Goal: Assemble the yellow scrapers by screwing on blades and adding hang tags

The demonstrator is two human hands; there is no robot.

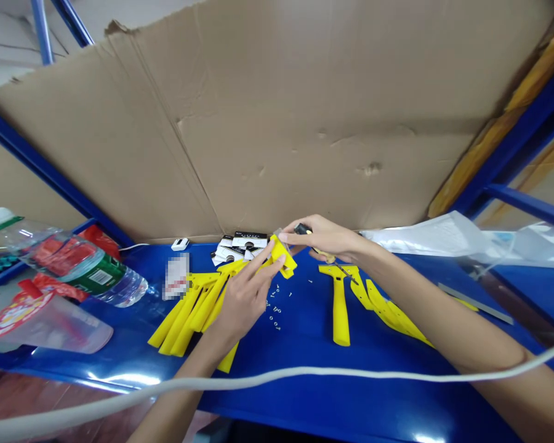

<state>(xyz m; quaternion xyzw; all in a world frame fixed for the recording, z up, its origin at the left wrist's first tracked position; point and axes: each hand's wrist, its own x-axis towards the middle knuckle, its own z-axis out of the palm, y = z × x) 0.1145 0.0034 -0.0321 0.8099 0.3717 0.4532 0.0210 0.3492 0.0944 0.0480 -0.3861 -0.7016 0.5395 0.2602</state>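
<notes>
My left hand (244, 298) is closed around a yellow scraper (282, 253), whose wide head points up and away from me. My right hand (325, 237) has its fingertips at the top edge of that head. Tucked in the same hand is a screwdriver with a black and yellow handle (322, 253), its thin shaft sticking out to the lower right. Below the hands, several small screws and nuts (275, 309) lie scattered on the blue shelf (286, 354). Small parts at the right fingertips are too blurred to make out.
Several yellow scrapers (178, 323) are piled on the left. One scraper (340, 307) and more yellow parts (388, 311) lie right. Small black-and-white packets (249, 241) sit behind. A water bottle (96, 271) and plastic cup (69, 323) stand left. A white cable (305, 371) crosses in front.
</notes>
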